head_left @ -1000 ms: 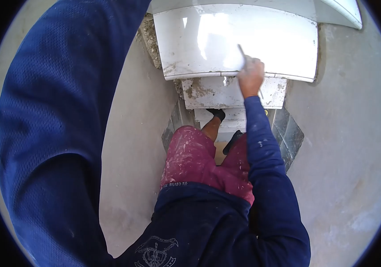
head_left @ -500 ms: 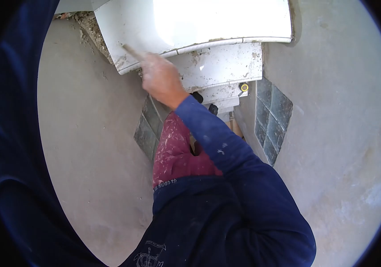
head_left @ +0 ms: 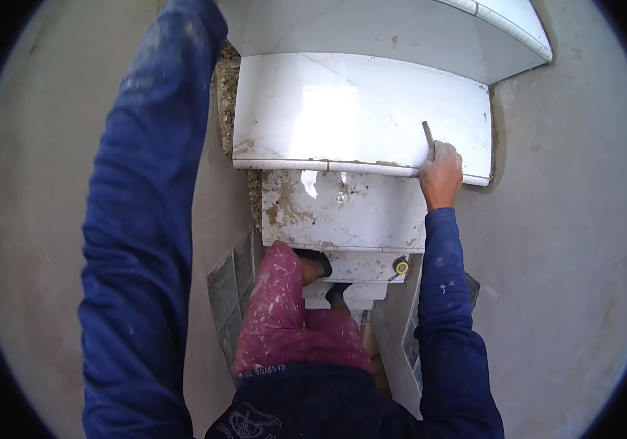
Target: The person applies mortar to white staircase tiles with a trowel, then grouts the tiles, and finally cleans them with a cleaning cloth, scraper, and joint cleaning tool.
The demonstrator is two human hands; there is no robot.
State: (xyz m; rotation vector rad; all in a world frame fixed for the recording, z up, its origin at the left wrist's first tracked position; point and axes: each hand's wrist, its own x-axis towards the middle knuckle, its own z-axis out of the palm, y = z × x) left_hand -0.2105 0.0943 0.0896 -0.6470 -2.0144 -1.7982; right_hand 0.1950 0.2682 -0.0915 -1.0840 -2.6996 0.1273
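My right hand [head_left: 442,174] is closed around a short, narrow, tan-brown stick [head_left: 428,137], whose free end points up over the glossy white stair tread [head_left: 284,110]. The hand sits at the tread's rounded front edge, toward its right end. Grey-brown smears mark that edge near the hand. On the other side, my left sleeve [head_left: 141,146] reaches up past the tread's left end, and the hand itself lies beyond the top of the view.
Another white step [head_left: 504,40] rises above. Lower steps [head_left: 357,212] carry dried mortar, and a yellow-and-black tape measure [head_left: 400,266] lies on one. Rough rubble [head_left: 227,110] fills the gap along the left wall [head_left: 35,183]. Dark tiles [head_left: 236,285] line the wall lower down.
My right hand has moved from the tread's left end to its right end, still with the stick. My left arm now stretches forward, and the view has shifted up the stairs.
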